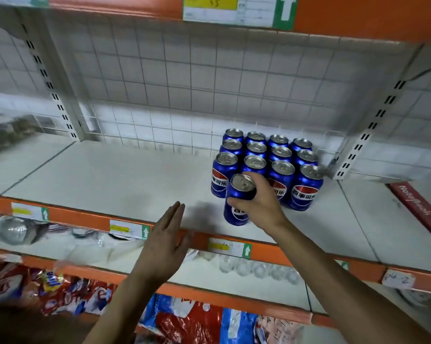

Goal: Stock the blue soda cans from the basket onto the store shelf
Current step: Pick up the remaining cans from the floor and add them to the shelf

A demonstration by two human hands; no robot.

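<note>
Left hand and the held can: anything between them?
Head view: only bare white shelf, shadowed, between the open left hand and the can the right hand grips.

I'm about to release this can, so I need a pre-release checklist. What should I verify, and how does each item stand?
1. Grip of right hand on can: ok.
2. The can upright: ok.
3. Base of can resting on shelf: cannot tell.
4. Free space in front of stocked cans: ok.
5. Open left hand apart from can: ok.
6. Nearby red box clear of can: ok.
</note>
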